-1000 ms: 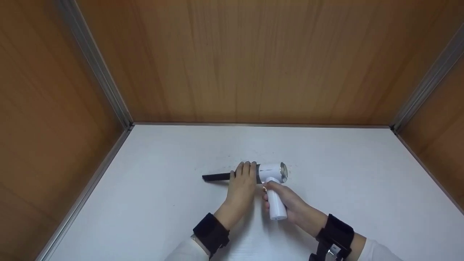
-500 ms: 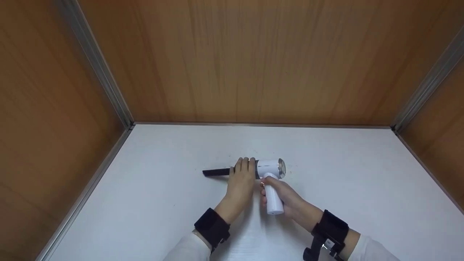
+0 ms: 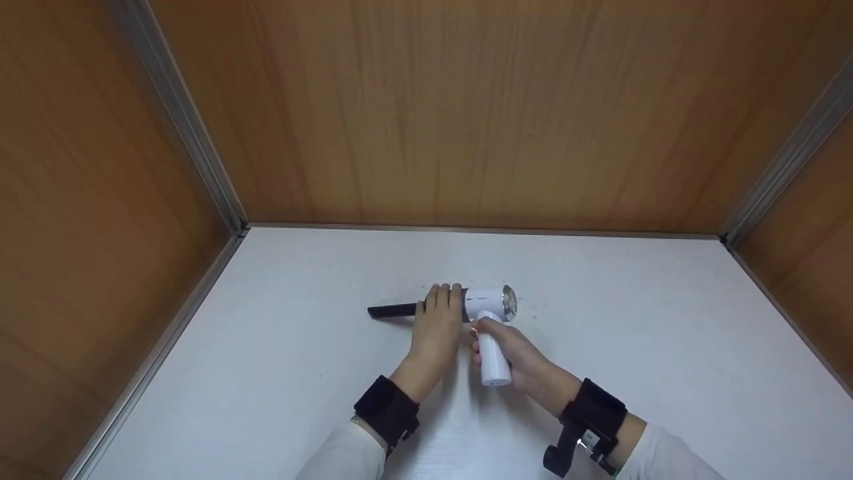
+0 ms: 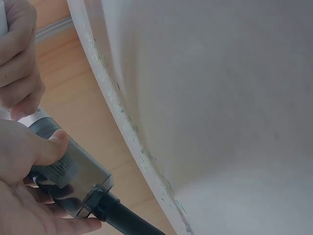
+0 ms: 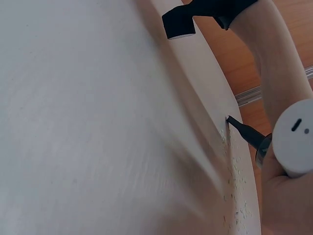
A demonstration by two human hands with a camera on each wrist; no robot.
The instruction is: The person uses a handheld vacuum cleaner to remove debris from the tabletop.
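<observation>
Mid-table (image 3: 633, 320), the left hand (image 3: 436, 327) grips the handheld vacuum (image 3: 490, 307) at its dark barrel; the right hand (image 3: 510, 350) wraps its white handle. Black nozzle (image 3: 393, 311) points left. Wooden walls (image 3: 466, 113) surround.

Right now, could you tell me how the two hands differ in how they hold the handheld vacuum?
The left hand grips the smoky translucent barrel beside the black nozzle; the right hand wraps the white handle. The left lies over the top, the right comes from beside. Both wear black wrist straps and grip the same handheld vacuum.
</observation>
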